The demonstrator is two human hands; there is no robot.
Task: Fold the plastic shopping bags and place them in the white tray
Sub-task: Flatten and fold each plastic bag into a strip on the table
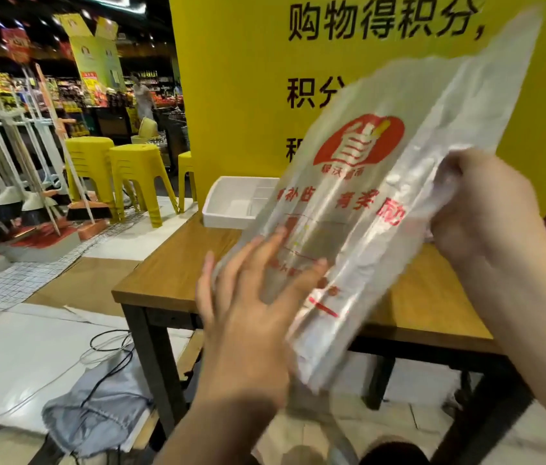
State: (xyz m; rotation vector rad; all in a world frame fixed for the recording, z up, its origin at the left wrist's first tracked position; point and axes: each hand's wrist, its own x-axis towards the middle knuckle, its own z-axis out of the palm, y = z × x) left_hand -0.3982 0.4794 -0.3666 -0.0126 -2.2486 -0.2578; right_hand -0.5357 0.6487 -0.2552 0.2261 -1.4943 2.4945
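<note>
A translucent plastic shopping bag (375, 182) with a red logo and red lettering hangs tilted in the air above the wooden table (177, 263). My right hand (486, 209) grips the bag's right edge, fingers curled round the bunched plastic. My left hand (251, 297) lies with straight, spread fingers against the bag's lower left part. The white tray (231, 203) stands at the table's far left corner, partly hidden behind the bag; its visible part holds nothing.
A yellow sign wall (241, 95) rises behind the table. Yellow stools (137, 172) and racks of brooms (30, 169) stand to the left. Cables (107, 344) and a grey cloth (97, 414) lie on the floor by the table leg.
</note>
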